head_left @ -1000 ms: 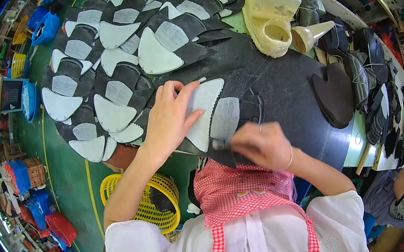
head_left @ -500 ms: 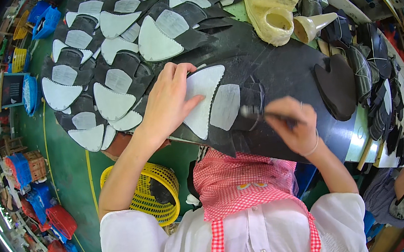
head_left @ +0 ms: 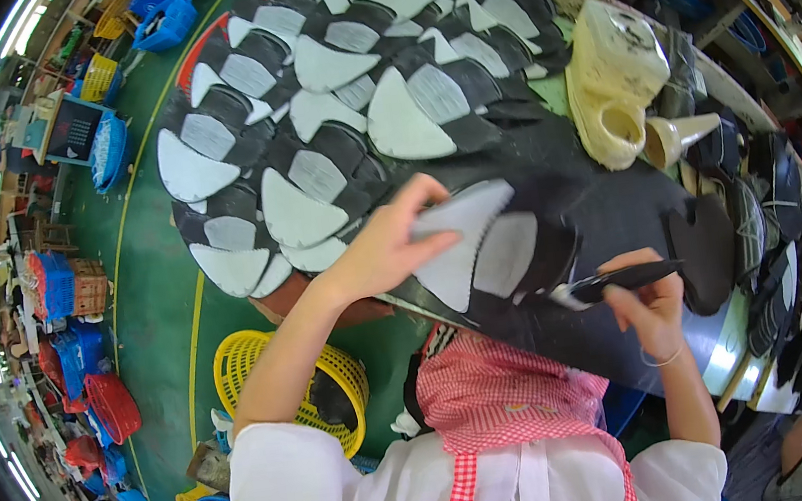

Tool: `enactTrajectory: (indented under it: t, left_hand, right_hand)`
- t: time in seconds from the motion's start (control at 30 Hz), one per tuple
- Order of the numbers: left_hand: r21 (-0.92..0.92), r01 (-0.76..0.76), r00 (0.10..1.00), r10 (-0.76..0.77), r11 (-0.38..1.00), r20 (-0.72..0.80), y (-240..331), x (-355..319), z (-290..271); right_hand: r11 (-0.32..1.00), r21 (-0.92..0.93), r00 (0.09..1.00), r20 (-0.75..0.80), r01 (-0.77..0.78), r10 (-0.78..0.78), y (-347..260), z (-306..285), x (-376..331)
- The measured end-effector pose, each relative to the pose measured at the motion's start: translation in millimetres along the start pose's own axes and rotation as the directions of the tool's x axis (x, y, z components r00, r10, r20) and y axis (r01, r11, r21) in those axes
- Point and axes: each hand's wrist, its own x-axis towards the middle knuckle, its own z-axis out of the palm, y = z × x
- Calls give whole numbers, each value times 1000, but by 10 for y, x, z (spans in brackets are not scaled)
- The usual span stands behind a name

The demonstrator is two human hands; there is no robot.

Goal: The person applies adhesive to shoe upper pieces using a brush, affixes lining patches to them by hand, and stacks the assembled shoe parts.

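A black shoe-upper piece with a white serrated panel and a grey patch [head_left: 505, 256] lies on the dark work surface in front of me. My left hand [head_left: 383, 251] grips the edge of its white panel between thumb and fingers; the panel is slightly blurred. In my right hand [head_left: 650, 305] is a brush [head_left: 636, 274] with a black handle. Its pale bristles point left, close to the right end of the piece; whether they touch it I cannot tell. Several similar upper pieces [head_left: 407, 114] lie overlapped in rows beyond my left hand.
A stained cream plastic jug [head_left: 613, 64] with a round opening stands at the back right, a cream funnel-shaped part [head_left: 678, 138] beside it. A dark sole-shaped piece [head_left: 704, 258] lies right of my brush. Below the table's left edge is a yellow basket [head_left: 348, 387]. Bundled dark pieces line the right.
The brush was blurred over the piece's right part; now it is drawn back to the right, bristles pointing left. My left hand still holds the piece. The whole view has shifted.
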Motion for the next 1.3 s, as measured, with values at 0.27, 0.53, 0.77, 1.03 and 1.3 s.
enactTrajectory:
  t: [0.27,0.53,0.77,1.03,1.3]
  left_hand:
    - [-489,-108,541,-362,865,-759,-795,-122,-1136]
    - [226,104,943,-23,968,-332,20,71,-237]
    - [486,89,990,-25,869,-137,174,70,223]
    - [484,124,986,-55,866,-155,182,68,258]
    - [494,123,987,-56,861,-150,177,69,243]
  right_hand:
    - [772,-607,794,-368,189,-484,-67,-530,908]
    - [974,-174,807,-550,141,-216,10,-746,1053]
    - [827,-543,943,-178,143,-280,273,103,945]
    - [702,-372,753,550,607,-360,261,194,133]
    - [658,-534,845,276,531,-458,404,-28,-48]
